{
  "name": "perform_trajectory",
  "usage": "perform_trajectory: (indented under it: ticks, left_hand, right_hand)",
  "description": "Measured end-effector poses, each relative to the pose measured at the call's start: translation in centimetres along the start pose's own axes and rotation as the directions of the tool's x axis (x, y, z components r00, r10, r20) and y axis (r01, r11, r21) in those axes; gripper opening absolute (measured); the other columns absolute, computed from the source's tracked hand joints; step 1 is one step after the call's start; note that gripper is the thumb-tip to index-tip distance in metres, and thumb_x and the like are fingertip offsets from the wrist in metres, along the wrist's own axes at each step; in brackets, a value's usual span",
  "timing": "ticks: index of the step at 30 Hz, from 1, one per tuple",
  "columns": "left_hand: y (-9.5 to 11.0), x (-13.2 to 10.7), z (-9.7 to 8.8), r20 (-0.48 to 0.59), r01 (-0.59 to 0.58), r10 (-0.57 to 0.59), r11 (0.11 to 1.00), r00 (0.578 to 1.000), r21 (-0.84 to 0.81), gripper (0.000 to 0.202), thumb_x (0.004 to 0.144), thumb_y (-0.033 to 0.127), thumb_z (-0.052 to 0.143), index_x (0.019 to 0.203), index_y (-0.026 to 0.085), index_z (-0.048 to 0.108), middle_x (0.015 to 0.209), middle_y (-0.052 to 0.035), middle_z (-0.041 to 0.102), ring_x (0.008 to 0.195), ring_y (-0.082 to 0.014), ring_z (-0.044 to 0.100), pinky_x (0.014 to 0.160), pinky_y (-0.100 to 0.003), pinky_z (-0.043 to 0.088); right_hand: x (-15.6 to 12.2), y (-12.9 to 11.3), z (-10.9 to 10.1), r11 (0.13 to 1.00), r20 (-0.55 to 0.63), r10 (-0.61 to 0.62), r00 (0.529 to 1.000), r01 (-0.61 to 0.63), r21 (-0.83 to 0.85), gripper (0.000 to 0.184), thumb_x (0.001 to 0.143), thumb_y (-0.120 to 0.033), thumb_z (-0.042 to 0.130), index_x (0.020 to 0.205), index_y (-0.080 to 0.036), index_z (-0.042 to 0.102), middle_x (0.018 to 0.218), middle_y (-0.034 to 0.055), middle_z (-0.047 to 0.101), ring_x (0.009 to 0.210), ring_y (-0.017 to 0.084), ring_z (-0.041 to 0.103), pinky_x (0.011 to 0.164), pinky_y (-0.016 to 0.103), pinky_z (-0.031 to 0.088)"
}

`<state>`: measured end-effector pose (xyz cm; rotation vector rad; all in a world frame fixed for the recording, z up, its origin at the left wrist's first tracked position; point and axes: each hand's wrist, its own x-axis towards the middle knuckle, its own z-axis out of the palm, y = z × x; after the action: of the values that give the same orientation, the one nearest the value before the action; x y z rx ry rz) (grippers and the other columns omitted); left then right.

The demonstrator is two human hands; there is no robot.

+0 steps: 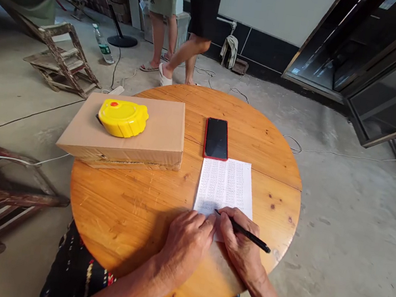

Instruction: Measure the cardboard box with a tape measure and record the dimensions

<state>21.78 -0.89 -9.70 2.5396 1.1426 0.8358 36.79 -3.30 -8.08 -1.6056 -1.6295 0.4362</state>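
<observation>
A sheet of white paper [226, 182] covered in rows of small writing lies on the round wooden table [126, 227]. My right hand [241, 242] rests on its lower right part, fingers closed around a black pen [250, 235]. The pen's tip meets the paper near the lowest visible row. My left hand [190, 236] lies by the lower left edge of the sheet, fingers curled and their tips partly hidden, with nothing seen in them. Just above the paper is a smartphone [217, 139] in a red case, its screen dark.
A cardboard box [163, 133] sits at the table's left, bearing a yellow plastic object [123, 120] with an orange-red spot. Beyond stand two people [159, 33], one holding a white phone. Wooden chairs [66, 57], a bottle [102, 46] and loose cables surround the table.
</observation>
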Motion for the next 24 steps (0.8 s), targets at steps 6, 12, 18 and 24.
perform_trajectory:
  ticks: [6, 12, 18, 24]
  left_hand:
    - [0.07, 0.03, -0.08, 0.010, 0.008, -0.008, 1.000, 1.000, -0.001, 0.014, 0.092, 0.016, 0.057, 0.100, 0.015, 0.068, 0.070, -0.0010, 0.062, 0.065, -0.0213, 0.061, 0.059, -0.035, 0.048]
    - [0.08, 0.02, -0.05, 0.018, 0.023, -0.023, 1.000, 1.000, -0.009, 0.011, 0.089, 0.016, 0.061, 0.098, 0.016, 0.068, 0.071, -0.0007, 0.063, 0.066, -0.0211, 0.061, 0.060, -0.035, 0.049]
    - [0.03, -0.09, 0.13, 0.037, 0.028, -0.028, 1.000, 0.999, -0.009, 0.013, 0.088, 0.015, 0.061, 0.099, 0.016, 0.068, 0.072, -0.0010, 0.064, 0.068, -0.0215, 0.062, 0.062, -0.037, 0.051]
    - [-0.02, -0.04, 0.20, 0.005, 0.027, -0.027, 1.000, 1.000, -0.016, 0.011, 0.088, 0.015, 0.062, 0.097, 0.016, 0.068, 0.071, -0.0009, 0.064, 0.066, -0.0210, 0.062, 0.060, -0.036, 0.050]
  right_hand:
    - [-0.04, -0.02, -0.07, 1.000, 0.011, 0.016, 1.000, -0.016, 0.010, 0.019, 0.093, -0.020, 0.050, 0.084, -0.017, 0.066, 0.072, 0.0020, 0.068, 0.064, 0.015, 0.064, 0.061, 0.024, 0.047]
    - [-0.32, 0.35, -0.25, 0.997, -0.040, 0.062, 0.997, -0.060, 0.058, 0.018, 0.093, -0.022, 0.052, 0.086, -0.018, 0.068, 0.077, 0.0012, 0.071, 0.070, 0.016, 0.066, 0.067, 0.024, 0.049]
    - [-0.32, 0.43, -0.16, 0.994, -0.063, 0.098, 0.993, -0.094, 0.064, 0.018, 0.093, -0.024, 0.053, 0.087, -0.019, 0.069, 0.077, 0.0013, 0.071, 0.070, 0.016, 0.066, 0.066, 0.024, 0.050]
    - [-0.29, 0.24, -0.08, 0.994, -0.045, 0.088, 0.995, -0.085, 0.073, 0.017, 0.093, -0.023, 0.052, 0.086, -0.019, 0.068, 0.076, 0.0011, 0.070, 0.069, 0.016, 0.065, 0.066, 0.024, 0.049]
